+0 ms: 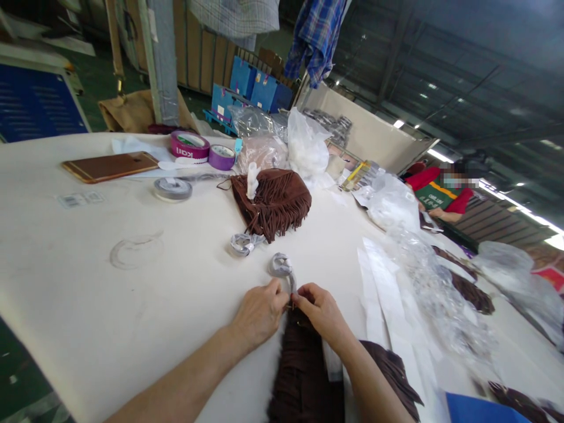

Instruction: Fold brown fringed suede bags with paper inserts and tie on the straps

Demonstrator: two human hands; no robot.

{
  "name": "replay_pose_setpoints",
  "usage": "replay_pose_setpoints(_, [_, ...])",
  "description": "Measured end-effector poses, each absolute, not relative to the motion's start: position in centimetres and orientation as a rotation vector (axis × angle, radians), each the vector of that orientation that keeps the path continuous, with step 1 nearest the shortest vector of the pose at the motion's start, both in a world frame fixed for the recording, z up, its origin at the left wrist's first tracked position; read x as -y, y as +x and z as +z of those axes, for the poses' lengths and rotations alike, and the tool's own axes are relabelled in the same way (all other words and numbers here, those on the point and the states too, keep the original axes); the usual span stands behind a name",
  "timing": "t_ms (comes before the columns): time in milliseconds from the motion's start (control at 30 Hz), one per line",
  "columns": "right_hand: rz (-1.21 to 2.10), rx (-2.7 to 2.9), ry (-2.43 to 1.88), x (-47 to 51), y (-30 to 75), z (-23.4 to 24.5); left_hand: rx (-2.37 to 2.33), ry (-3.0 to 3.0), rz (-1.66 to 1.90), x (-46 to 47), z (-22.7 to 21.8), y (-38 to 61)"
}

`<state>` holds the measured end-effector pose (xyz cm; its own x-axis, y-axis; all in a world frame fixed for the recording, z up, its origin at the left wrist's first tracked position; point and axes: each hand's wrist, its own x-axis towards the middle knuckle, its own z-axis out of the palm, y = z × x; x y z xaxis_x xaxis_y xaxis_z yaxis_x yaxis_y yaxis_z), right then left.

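Note:
Directly in front of me, a dark brown fringed bag (304, 370) lies on the table with its top end pointing away. From that end runs a strap wrapped in clear plastic (282, 265), its far part curled into a ring. My left hand (259, 312) is closed, its fingertips pinching at the strap's base from the left. Opposite it, my right hand (321, 310) pinches the same spot between thumb and fingers. The small part between the fingertips is mostly hidden. Farther out rests another brown fringed bag (275, 202), with a wrapped ring (243, 244) beside it.
Purple tape rolls (190, 147), a brown phone (110, 167) and a grey roll (173, 189) lie at the far left. White paper strips (379, 288) and crumpled clear plastic (432, 294) cover the right side. A co-worker (443, 191) is across the table at right.

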<state>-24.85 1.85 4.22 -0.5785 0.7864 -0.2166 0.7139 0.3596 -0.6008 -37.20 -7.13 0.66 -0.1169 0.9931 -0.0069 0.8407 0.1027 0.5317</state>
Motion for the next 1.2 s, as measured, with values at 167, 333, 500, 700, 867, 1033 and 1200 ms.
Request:
replay_pose_setpoints(167, [0.955,2.401,-1.282,-0.7,-24.1,4.2,-2.033,1.637,0.663,7.2,0.5,-38.2])
replay_pose_setpoints(333, [0.617,2.53,-0.936,0.8,-24.3,3.8,-2.0,1.463,0.804,7.5,0.9,-39.1])
replay_pose_setpoints(500, [0.406,2.689,-0.957,1.3,-25.4,3.6,-1.955,1.383,0.887,7.4,1.5,-39.0])
replay_pose_setpoints(700, [0.634,2.594,-1.009,0.6,-25.3,3.1,-1.879,1.357,0.974,7.5,1.2,-39.0])
replay_pose_setpoints(867, [0.815,2.473,-1.005,0.2,-25.0,2.7,-1.806,1.362,1.041,7.5,0.6,-38.8])
replay_pose_setpoints(1033, [0.809,2.474,-0.981,0.3,-25.0,3.2,-1.701,1.248,1.144,7.2,0.9,-38.6])
replay_pose_setpoints(1200, [0.864,2.428,-1.184,-0.4,-23.3,4.7,-1.444,0.936,1.219,7.3,1.6,-38.7])
